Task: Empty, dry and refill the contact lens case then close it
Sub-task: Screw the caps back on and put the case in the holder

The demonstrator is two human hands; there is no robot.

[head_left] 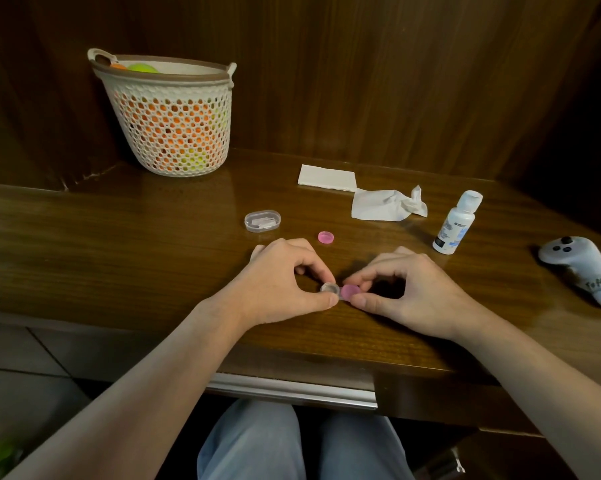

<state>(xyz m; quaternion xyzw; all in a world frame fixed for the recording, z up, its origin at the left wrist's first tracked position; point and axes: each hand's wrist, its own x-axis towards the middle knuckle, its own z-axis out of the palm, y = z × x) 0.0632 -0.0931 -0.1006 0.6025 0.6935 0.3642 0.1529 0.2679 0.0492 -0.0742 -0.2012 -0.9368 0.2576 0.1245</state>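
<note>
A small contact lens case rests on the wooden table between my hands. My left hand pinches its uncapped left well with thumb and forefinger. My right hand holds a pink cap on the right well between thumb and fingers. A second pink cap lies loose on the table behind my hands. A white solution bottle stands upright to the right, cap on. A crumpled white tissue lies behind, with a folded tissue stack beyond it.
A clear oval plastic box sits behind my left hand. A white lattice basket of orange and green balls stands at the back left. A white game controller lies at the far right. The table's front edge runs above my knees.
</note>
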